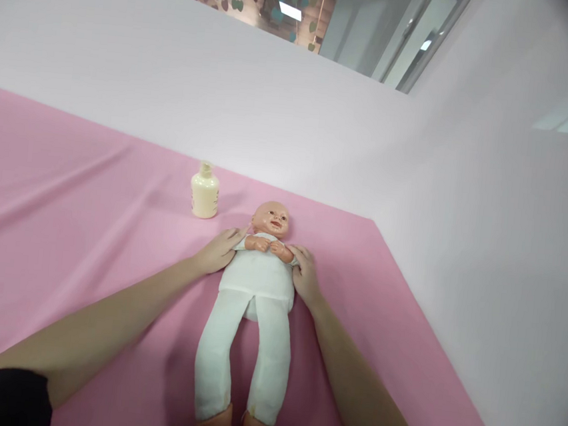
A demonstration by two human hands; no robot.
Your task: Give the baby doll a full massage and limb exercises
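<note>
A baby doll (258, 274) in white clothes lies on its back, its head toward the wall and its feet toward me. Both its forearms are folded over its chest. My left hand (220, 250) holds the doll's upper arm on the left of the view, fingers closed against the sleeve. On the other side, my right hand (305, 273) grips the opposite upper arm, with its fingers bent over the sleeve. My thumbs and the undersides of both hands are partly hidden. A pale yellow pump bottle (205, 193) stands upright beyond my left hand, apart from it.
A pink sheet (84, 254) with several creases covers the surface under the doll. White walls (200, 84) rise along its far and right edges. Above the far wall a window (264, 0) shows ceiling lights and hanging decorations.
</note>
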